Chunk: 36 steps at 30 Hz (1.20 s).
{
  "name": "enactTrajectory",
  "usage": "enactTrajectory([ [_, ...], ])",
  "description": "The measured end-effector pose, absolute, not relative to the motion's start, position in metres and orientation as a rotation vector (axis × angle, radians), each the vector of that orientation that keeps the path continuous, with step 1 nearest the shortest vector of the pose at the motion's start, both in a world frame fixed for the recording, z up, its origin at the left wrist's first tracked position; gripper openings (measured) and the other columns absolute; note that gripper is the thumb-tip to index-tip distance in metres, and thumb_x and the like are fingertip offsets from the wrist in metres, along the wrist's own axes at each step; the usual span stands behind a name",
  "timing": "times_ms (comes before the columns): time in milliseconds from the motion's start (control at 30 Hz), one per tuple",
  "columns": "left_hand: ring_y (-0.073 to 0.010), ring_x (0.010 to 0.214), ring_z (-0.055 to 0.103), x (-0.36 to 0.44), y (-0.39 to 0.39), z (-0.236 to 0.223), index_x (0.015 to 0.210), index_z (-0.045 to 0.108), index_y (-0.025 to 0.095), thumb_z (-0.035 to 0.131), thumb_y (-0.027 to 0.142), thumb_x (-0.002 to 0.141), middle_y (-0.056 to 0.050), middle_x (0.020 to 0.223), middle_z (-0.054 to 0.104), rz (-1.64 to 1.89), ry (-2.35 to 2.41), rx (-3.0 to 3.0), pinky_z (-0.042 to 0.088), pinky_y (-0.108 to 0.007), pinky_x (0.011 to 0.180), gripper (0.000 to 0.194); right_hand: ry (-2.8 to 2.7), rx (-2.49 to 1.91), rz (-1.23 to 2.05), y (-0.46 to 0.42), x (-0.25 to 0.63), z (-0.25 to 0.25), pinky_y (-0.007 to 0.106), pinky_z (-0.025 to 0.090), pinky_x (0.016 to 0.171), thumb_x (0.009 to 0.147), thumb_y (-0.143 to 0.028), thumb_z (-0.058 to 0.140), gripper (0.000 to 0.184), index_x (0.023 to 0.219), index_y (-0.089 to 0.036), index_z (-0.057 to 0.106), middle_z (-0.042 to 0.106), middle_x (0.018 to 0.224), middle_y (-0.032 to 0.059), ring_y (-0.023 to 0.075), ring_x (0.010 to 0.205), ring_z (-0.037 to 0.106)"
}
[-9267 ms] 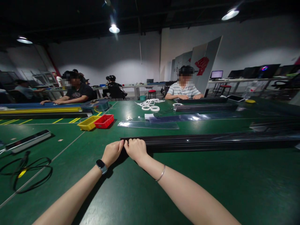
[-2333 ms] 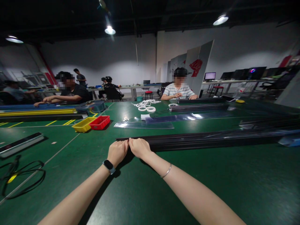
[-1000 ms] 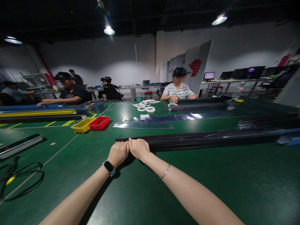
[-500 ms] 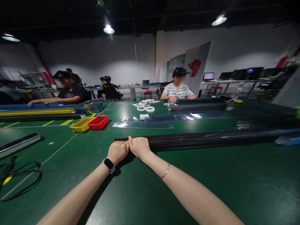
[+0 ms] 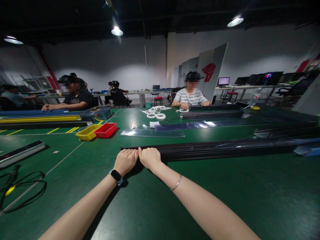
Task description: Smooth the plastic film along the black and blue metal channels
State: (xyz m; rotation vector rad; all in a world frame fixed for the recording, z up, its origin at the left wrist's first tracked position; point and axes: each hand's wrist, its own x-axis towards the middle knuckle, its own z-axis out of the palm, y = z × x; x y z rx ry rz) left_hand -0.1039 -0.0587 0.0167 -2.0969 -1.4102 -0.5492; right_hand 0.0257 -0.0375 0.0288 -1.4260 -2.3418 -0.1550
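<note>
L hand (image 5: 126,160) (watch (image 5: 116,175) on wrist) & R hand (image 5: 150,158) (bangle (image 5: 177,183)) sit thumb to thumb at ctr, both closed, knuckles up, gripping the blk strips (image 5: 212,150); fingertips hidden. Room: green tabletop (image 5: 212,206) runs from the strips' near edge to btm of frame; clear film (image 5: 152,133) lies just beyond the far edge, yellow bin (image 5: 87,132) & red bin (image 5: 106,130) upper L of the hands, well apart from them. Strips' L end pokes just past L hand; the rest runs R, nearly level, to the R side. Far R end blurry, prob. blue wrap (image 5: 308,149) touching it. Vs 2.3 s ago: grip about same, bit more of the L end shows past L hand; co-worker (image 5: 191,96) opposite has dropped a raised hand to a white ring, near white rings (image 5: 160,116), upper ctr.
</note>
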Motion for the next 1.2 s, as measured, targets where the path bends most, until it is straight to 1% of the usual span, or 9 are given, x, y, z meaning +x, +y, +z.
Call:
enactTrajectory([
  [133, -0.0108, 0.060, 0.046, -0.1035, -0.0587, 0.0164, 0.064, 0.053, 0.015, 0.026, 0.026, 0.083, -0.004, 0.060, 0.052, -0.548, -1.463, -2.104, 0.028, -0.025, 0.062, 0.035, -2.348, -1.409, -0.175, -0.0370, 0.0259, 0.0291, 0.030, 0.039, 0.061, 0.085, -0.035, 0.011, 0.058, 0.071, -0.012, 0.063, 0.058, 0.066, 0.0112, 0.0178, 0.065, 0.056],
  [267, -0.0107, 0.059, 0.046, -0.1048, -0.0579, 0.0142, 0.065, 0.053, 0.014, 0.027, 0.027, 0.083, -0.004, 0.059, 0.052, -0.533, -1.484, -2.087, 0.028, -0.025, 0.061, 0.034, -2.334, -1.425, -0.203, -0.0369, 0.0243, 0.0291, 0.030, 0.039, 0.063, 0.085, -0.035, 0.012, 0.057, 0.072, -0.012, 0.063, 0.059, 0.066, 0.0114, 0.0170, 0.067, 0.056],
  [400, -0.0112, 0.058, 0.046, -0.1059, -0.0574, 0.0132, 0.066, 0.053, 0.015, 0.027, 0.027, 0.083, -0.004, 0.059, 0.053, -0.487, -1.503, -2.090, 0.028, -0.025, 0.060, 0.034, -2.272, -1.416, -0.158, -0.0367, 0.0233, 0.0269, 0.027, 0.040, 0.064, 0.085, -0.036, 0.016, 0.057, 0.068, -0.009, 0.063, 0.059, 0.065, 0.0130, 0.0162, 0.067, 0.056],
  [500, -0.0118, 0.058, 0.047, -0.1060, -0.0580, 0.0134, 0.066, 0.054, 0.016, 0.026, 0.028, 0.083, -0.004, 0.059, 0.054, -0.481, -1.514, -2.103, 0.027, -0.025, 0.059, 0.035, -2.280, -1.415, -0.152, -0.0366, 0.0235, 0.0251, 0.026, 0.040, 0.063, 0.085, -0.037, 0.015, 0.058, 0.068, -0.009, 0.063, 0.059, 0.065, 0.0125, 0.0151, 0.065, 0.056],
  [600, -0.0122, 0.057, 0.047, -0.1055, -0.0590, 0.0136, 0.065, 0.055, 0.016, 0.026, 0.029, 0.083, -0.004, 0.059, 0.054, -0.497, -1.534, -2.102, 0.027, -0.025, 0.057, 0.036, -2.317, -1.418, -0.180, -0.0368, 0.0235, 0.0254, 0.026, 0.039, 0.063, 0.085, -0.037, 0.013, 0.059, 0.071, -0.009, 0.063, 0.059, 0.065, 0.0126, 0.0147, 0.065, 0.056],
  [733, -0.0126, 0.055, 0.047, -0.1048, -0.0593, 0.0133, 0.062, 0.055, 0.015, 0.026, 0.029, 0.082, -0.004, 0.059, 0.055, -0.538, -1.566, -2.087, 0.028, -0.025, 0.056, 0.039, -2.310, -1.480, -0.211, -0.0373, 0.0228, 0.0271, 0.027, 0.040, 0.062, 0.085, -0.037, 0.013, 0.059, 0.070, -0.010, 0.063, 0.059, 0.065, 0.0125, 0.0154, 0.065, 0.056],
  [900, -0.0136, 0.056, 0.048, -0.1038, -0.0588, 0.0128, 0.061, 0.056, 0.014, 0.025, 0.030, 0.082, -0.005, 0.059, 0.056, -0.550, -1.590, -2.083, 0.029, -0.024, 0.055, 0.041, -2.300, -1.434, -0.238, -0.0378, 0.0235, 0.0265, 0.028, 0.040, 0.059, 0.085, -0.036, 0.012, 0.058, 0.071, -0.012, 0.063, 0.059, 0.067, 0.0105, 0.0166, 0.065, 0.056],
  [1000, -0.0141, 0.056, 0.049, -0.1031, -0.0587, 0.0129, 0.060, 0.056, 0.014, 0.025, 0.031, 0.082, -0.006, 0.059, 0.056, -0.553, -1.606, -2.065, 0.029, -0.024, 0.055, 0.042, -2.337, -1.439, -0.245, -0.0378, 0.0239, 0.0263, 0.028, 0.040, 0.060, 0.086, -0.035, 0.012, 0.057, 0.072, -0.013, 0.063, 0.059, 0.066, 0.0096, 0.0155, 0.064, 0.056],
  [1200, -0.0135, 0.055, 0.050, -0.1027, -0.0582, 0.0139, 0.058, 0.055, 0.013, 0.025, 0.032, 0.082, -0.007, 0.059, 0.056, -0.561, -1.623, -2.052, 0.028, -0.024, 0.053, 0.043, -2.367, -1.419, -0.245, -0.0380, 0.0250, 0.0269, 0.028, 0.040, 0.060, 0.086, -0.033, 0.011, 0.058, 0.076, -0.012, 0.063, 0.058, 0.068, 0.0118, 0.0157, 0.065, 0.056],
])
